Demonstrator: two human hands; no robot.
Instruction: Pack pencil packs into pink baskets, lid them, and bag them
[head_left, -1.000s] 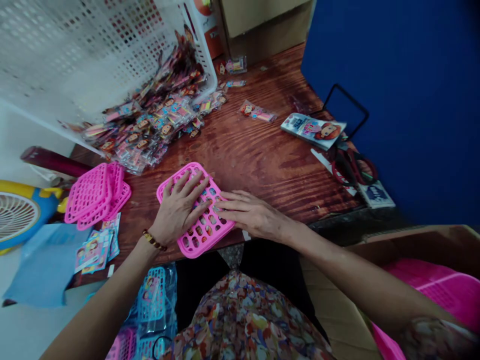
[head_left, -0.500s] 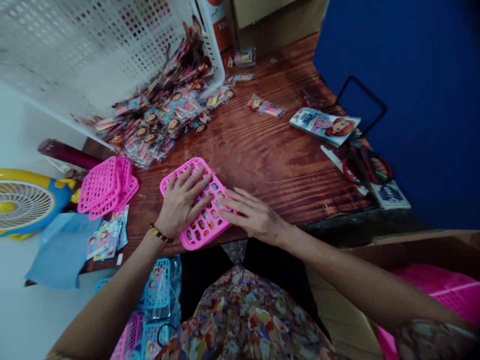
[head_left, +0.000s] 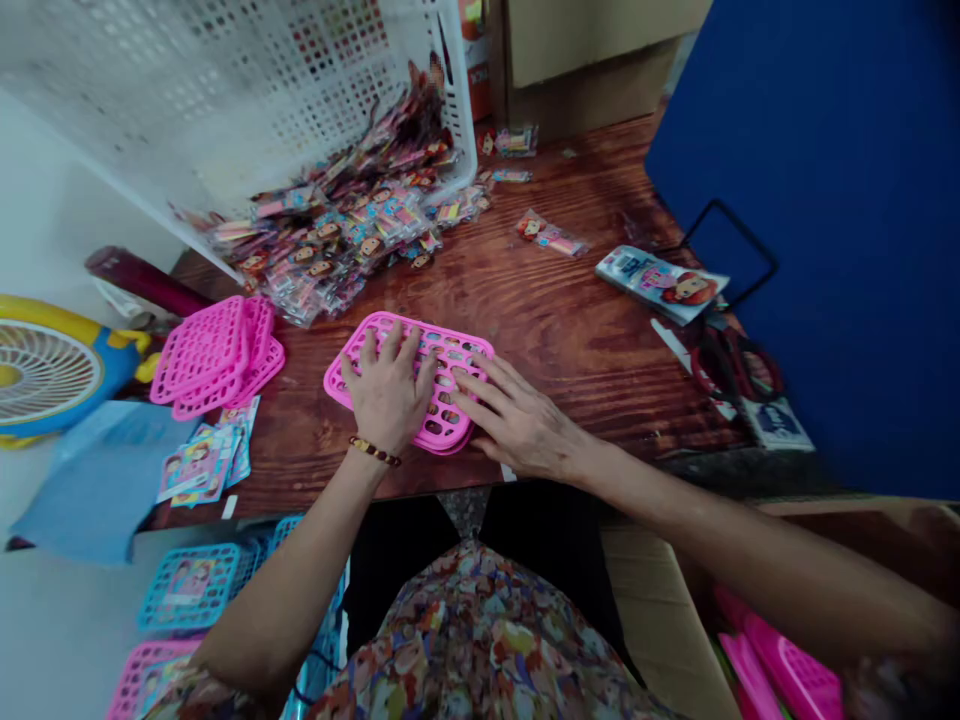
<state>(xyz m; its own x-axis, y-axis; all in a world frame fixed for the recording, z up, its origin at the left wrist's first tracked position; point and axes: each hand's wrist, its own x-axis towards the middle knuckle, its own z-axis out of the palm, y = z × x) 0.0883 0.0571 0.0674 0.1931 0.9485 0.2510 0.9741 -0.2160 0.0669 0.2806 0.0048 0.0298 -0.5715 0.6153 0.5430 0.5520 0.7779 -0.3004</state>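
A pink plastic basket lid [head_left: 444, 424] with oval holes lies on the wooden table in front of me. A second pink rim shows under its near edge, and small coloured pictures show through the holes. My left hand [head_left: 387, 396] rests on its left half, fingers spread flat across the top. On its right end lies my right hand [head_left: 526, 424], fingers stretched over the surface and edge; the thumb is partly hidden. Left of them is a loose stack of pink perforated lids [head_left: 206, 350], beside several printed cards [head_left: 202, 465].
A tipped white basket [head_left: 300, 90] spills many small bagged items [head_left: 330, 255] at the back left. Scissors [head_left: 731, 365] and a card stack [head_left: 660, 282] lie at the right, near a blue panel [head_left: 817, 220]. A fan [head_left: 45, 370] stands left; blue baskets [head_left: 191, 590] sit below.
The pink lid and what is under it have turned on the table, so the long side now runs more left to right. Both hands moved with it, still on top.
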